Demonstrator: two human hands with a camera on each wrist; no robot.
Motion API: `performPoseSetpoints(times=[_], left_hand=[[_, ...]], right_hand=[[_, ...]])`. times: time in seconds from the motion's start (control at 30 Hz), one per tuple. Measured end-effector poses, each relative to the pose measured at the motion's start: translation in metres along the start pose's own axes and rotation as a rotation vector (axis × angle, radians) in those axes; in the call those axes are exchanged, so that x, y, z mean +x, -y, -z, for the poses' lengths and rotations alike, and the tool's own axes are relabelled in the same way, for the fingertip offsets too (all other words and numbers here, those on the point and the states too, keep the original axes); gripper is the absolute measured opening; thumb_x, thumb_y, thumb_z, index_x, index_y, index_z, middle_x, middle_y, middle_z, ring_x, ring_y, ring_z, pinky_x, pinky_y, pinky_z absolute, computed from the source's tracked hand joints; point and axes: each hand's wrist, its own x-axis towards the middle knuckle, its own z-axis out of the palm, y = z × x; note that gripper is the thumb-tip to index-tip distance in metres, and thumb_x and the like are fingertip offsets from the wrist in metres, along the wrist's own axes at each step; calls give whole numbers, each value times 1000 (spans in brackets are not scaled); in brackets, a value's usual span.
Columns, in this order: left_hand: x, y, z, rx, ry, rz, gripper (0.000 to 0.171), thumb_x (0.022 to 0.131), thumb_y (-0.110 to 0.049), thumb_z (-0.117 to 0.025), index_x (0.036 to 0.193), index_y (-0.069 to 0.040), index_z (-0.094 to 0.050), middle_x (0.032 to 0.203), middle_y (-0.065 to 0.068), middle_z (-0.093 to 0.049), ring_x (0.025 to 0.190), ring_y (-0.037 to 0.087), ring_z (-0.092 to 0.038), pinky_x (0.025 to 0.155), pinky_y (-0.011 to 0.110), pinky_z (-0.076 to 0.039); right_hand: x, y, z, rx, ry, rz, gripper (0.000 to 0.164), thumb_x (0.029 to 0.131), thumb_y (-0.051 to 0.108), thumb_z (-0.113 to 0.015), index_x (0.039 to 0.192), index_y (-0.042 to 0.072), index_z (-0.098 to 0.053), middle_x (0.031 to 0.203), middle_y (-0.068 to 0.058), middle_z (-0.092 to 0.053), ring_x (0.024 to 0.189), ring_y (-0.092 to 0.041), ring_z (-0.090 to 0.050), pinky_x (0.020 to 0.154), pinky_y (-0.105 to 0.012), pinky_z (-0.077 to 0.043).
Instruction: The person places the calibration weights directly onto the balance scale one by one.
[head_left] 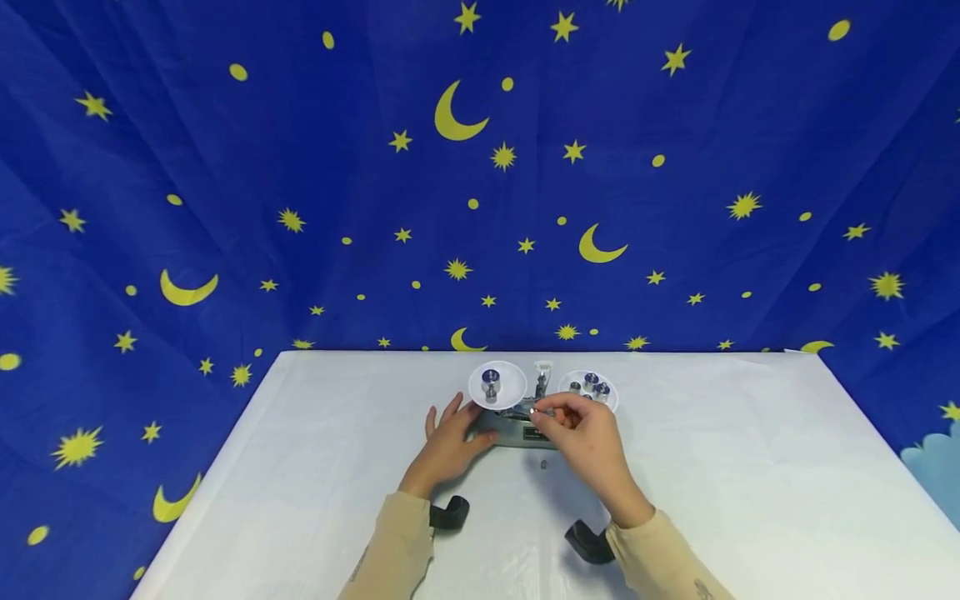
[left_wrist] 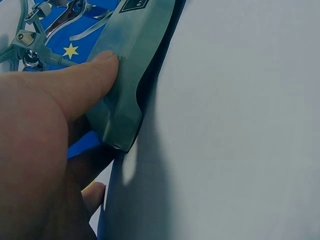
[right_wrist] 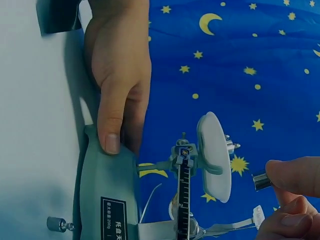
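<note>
A grey-green balance scale point(head_left: 512, 432) stands at the back of the table. My left hand point(head_left: 450, 446) grips the left end of its base, the thumb on the front face and the fingers behind. Over the middle of the scale, my right hand point(head_left: 592, 442) pinches a small silver weight point(right_wrist: 261, 181) between thumb and fingertip. A larger and a smaller metal weight point(head_left: 491, 379) stand on the white left pan point(head_left: 517, 392). Several weights point(head_left: 591, 381) sit on the right pan point(head_left: 611, 390), partly hidden behind my right hand.
One small knobbed weight point(head_left: 543, 464) lies on the white tabletop point(head_left: 750, 467) in front of the base. Black curved wrist mounts point(head_left: 450, 513) hang by both sleeves. A blue curtain point(head_left: 525, 192) with yellow stars and moons rises behind the table.
</note>
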Motion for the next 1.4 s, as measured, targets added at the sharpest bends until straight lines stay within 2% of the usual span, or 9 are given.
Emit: performPoseSetpoints(times=[0.43,0.67,0.73,1.4], left_hand=[[0,0,1,3,-4,-2,61,97,-36,-65,147,-5,-50,151,12,-50,149,42,-23,114,70,1],[0,0,2,7,2,3,61,97,-37,-65,148,-6,-50,152,11,-49,149,42,-23,114,70,2],[0,0,2,6,5,6,62,97,-37,-65,148,-6,-49,152,11,-49,149,42,-23,114,71,2],[0,2,-1,19,8,14,64,97,-39,-63,149,-5,-48,152,12,-48,149,41,-23,114,70,0]], right_hand=[[9,-1,-13,-46,-72,68,6,82,3,-79,86,6,-77,65,1,-50,58,-13,-46,52,-21,-35],[15,0,-19,-86,-102,108,6,82,5,-79,87,8,-78,64,2,-51,57,-13,-47,53,-26,-38],[16,0,-20,-96,-107,117,6,82,5,-79,88,8,-78,64,2,-51,58,-14,-47,55,-24,-37],[26,0,-32,-125,-162,116,5,83,3,-77,87,5,-78,64,1,-52,58,-14,-47,56,-24,-37]])
